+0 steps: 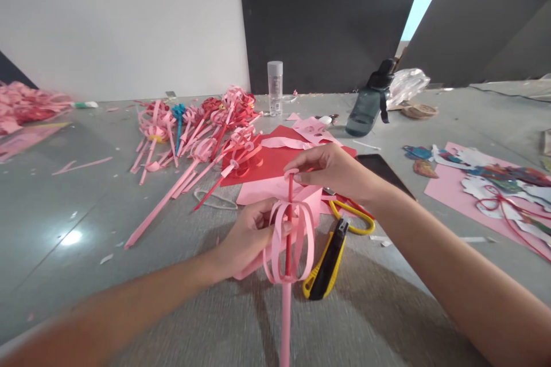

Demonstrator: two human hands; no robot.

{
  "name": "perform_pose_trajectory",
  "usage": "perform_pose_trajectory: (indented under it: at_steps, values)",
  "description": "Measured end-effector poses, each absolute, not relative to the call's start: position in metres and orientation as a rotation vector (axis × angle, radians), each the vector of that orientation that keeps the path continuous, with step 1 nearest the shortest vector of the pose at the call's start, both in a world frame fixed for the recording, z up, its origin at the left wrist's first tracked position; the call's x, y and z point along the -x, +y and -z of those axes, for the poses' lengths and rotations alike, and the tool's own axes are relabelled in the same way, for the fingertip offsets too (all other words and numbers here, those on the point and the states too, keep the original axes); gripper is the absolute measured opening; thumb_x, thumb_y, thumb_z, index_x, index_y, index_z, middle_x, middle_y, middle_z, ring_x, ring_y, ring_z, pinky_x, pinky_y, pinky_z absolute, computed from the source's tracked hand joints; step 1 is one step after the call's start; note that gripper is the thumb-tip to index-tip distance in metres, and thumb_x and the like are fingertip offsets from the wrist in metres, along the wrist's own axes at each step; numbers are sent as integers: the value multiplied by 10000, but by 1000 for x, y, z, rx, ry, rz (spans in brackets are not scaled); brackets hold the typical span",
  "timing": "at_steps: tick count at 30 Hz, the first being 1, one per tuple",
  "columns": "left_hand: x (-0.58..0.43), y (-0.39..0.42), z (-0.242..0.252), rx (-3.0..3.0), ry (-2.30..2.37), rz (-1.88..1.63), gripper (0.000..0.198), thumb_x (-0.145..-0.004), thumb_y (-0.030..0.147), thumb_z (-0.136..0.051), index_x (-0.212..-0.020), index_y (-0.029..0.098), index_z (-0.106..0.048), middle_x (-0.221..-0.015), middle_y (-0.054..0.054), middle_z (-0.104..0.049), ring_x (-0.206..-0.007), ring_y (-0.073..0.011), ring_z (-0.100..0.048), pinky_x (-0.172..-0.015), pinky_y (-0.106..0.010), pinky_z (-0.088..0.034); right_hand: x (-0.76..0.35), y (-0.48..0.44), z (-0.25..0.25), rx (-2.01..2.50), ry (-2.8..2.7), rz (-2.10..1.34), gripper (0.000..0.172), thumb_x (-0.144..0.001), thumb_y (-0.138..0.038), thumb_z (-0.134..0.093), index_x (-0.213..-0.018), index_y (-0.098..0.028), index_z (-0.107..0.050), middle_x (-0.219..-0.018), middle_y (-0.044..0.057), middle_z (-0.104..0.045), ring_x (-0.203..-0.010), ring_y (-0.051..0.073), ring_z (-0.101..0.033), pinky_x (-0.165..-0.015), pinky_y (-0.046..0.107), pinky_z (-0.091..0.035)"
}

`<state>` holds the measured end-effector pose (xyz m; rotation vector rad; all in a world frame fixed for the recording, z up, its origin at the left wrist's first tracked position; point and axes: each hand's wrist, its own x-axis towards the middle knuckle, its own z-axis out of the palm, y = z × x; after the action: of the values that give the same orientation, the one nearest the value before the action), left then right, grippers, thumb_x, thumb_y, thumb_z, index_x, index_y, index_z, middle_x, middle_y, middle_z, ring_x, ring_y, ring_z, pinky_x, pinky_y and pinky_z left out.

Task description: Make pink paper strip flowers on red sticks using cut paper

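Observation:
My left hand (245,238) is closed around a pink paper lantern-like ornament (289,241) made of curved strips on a pink stick (286,327) that runs down to the bottom edge. A thin red stick (289,223) goes through its middle. My right hand (329,169) pinches the top of that red stick and a small pink strip end just above the ornament.
A yellow-black utility knife (326,261) and yellow-handled scissors (353,218) lie just right of the ornament. Red and pink paper sheets (271,163) lie behind. Several finished paper ornaments (193,126) are piled at back left. A clear bottle (275,87), dark water bottle (370,103), black tablet (383,169) and coloured cutouts (495,183) lie around.

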<state>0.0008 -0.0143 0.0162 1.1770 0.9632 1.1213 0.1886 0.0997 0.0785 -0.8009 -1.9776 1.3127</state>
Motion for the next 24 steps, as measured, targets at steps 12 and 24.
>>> perform_pose_trajectory:
  at_steps: [12, 24]
  values:
    - [4, -9, -12, -1129, 1021, -1158, 287, -829, 417, -807, -872, 163, -683, -826, -16, -608, -763, -141, -537, -684, -255, -425, -187, 94, -79, 677, -2176, -1351, 162, -834, -179, -714, -954, -219, -814, -924, 22, -814, -838, 150, -736, -766, 290, -584]
    - [1, -9, -14, -961, 929, -1270, 240, -878, 386, -772, -911, 197, -627, -833, 20, -567, -667, -85, -476, -639, -204, -431, -182, 91, -74, 736, -2194, -1138, 203, -844, -124, -641, -922, -217, -804, -900, 9, -803, -837, 152, -719, -757, 287, -546]
